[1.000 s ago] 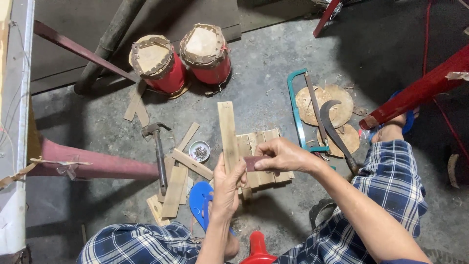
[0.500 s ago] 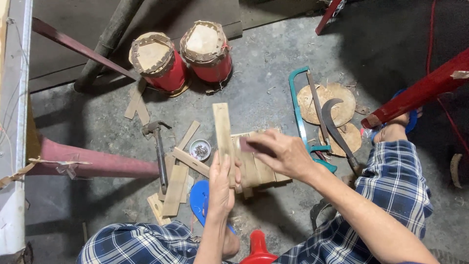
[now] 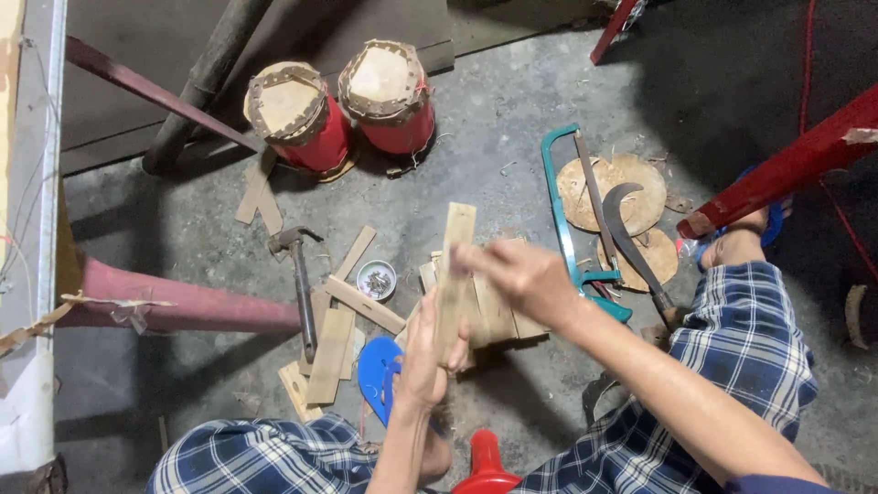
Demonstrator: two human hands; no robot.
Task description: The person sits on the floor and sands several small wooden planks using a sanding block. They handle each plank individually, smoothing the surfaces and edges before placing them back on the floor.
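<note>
My left hand (image 3: pixel 422 355) is shut around the lower end of a long pale wooden strip (image 3: pixel 455 247), holding it upright over a pile of short wooden slats (image 3: pixel 501 318) on the concrete floor. Blurred with motion, my right hand (image 3: pixel 523 274) lies across the strip's upper half, its fingertips touching the wood. Whether it grips anything is not clear. My knees, in blue checked cloth, frame the bottom of the view.
A hammer (image 3: pixel 300 285), loose slats (image 3: pixel 334 340) and a small tin of nails (image 3: pixel 376 279) lie to the left. A teal hacksaw (image 3: pixel 560 212), a curved knife (image 3: pixel 629 240) and round wooden discs (image 3: pixel 631 178) lie to the right. Two red drums (image 3: pixel 302 119) stand behind. A blue sandal (image 3: pixel 377 369) is underfoot.
My right hand has slid up and leftward along the strip, from the slat pile to the strip's upper half. My left hand keeps its hold on the strip.
</note>
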